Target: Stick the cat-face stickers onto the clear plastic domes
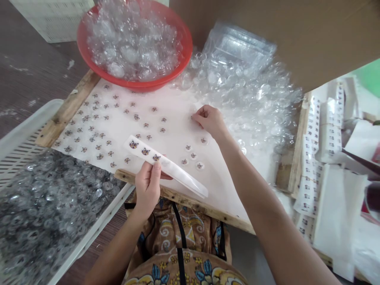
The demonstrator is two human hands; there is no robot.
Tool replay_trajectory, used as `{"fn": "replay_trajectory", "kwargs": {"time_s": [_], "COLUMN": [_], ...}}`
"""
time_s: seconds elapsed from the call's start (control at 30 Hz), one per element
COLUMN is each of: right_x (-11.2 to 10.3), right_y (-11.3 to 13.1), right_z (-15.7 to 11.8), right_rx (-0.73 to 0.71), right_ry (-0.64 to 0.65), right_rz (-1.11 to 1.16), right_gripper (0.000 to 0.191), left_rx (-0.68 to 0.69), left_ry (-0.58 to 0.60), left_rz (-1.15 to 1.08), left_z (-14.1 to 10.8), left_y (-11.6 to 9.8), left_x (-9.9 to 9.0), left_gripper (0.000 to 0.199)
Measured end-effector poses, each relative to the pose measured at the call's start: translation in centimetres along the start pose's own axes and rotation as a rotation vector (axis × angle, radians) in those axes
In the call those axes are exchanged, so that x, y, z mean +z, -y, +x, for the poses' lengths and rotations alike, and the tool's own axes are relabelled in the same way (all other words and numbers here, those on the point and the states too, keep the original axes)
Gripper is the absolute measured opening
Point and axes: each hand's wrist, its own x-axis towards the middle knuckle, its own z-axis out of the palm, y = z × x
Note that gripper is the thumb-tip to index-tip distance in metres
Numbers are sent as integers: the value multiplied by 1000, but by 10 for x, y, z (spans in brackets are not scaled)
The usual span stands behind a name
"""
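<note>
My left hand grips a white sticker strip between thumb and fingers near the front edge of the white board. Small cat-face stickers show on the strip's left part. Farther back, my right hand has thumb and index finger pinched at the board surface, around a small disc bearing a cat-face sticker. Whether the disc is lifted I cannot tell. Several clear discs with cat faces lie spread over the board, mostly to the left.
A red basin of clear pieces stands at the back left. Loose clear pieces and a plastic bag lie right. A white crate of finished-looking discs sits front left. Sticker sheets lie far right.
</note>
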Motion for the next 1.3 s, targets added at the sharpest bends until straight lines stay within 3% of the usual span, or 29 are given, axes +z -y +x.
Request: {"fn": "replay_trajectory", "kwargs": {"time_s": [0.27, 0.37, 0.5, 0.7, 0.83, 0.93, 1.0, 1.07, 1.23, 1.3], "right_x": [6, 6, 5, 22, 31, 30, 27, 21, 9, 8], "right_y": [6, 10, 33, 75, 77, 77, 77, 75, 41, 24], "right_z": [-14, -34, -73, -116, -132, -140, -136, -119, -27, 8], "right_rx": [-94, -126, -263, -375, -452, -586, -638, -582, -222, -113], "right_ry": [-4, 51, 57, 372, 252, 230, 240, 216, -57, -76], "right_rz": [-163, -188, -200, 106, 22, 16, 102, 191, 136, 150], "right_gripper": [12, 16, 4, 2, 9, 11, 9, 7, 12, 13], "left_rx": [-3, -11, -10, 10, 35, 72, 62, 24, 3, 4], "left_ry": [7, 6, 9, 28, 109, 98, 78, 84, 121, 117], "left_rz": [24, 30, 50, 40, -28, -67, -71, -62, -50, -46], "left_z": [0, 0, 0, 3, 5, 6, 6, 6, 4, 4], "left_y": [-1, -1, -2, -7, -10, -8, -8, -9, -10, -9], "left_x": [0, 0, 0, 1, 3, 4, 4, 4, 2, 2], "left_gripper": [37, 38, 34, 28, 27, 23, 23, 24, 19, 18]}}
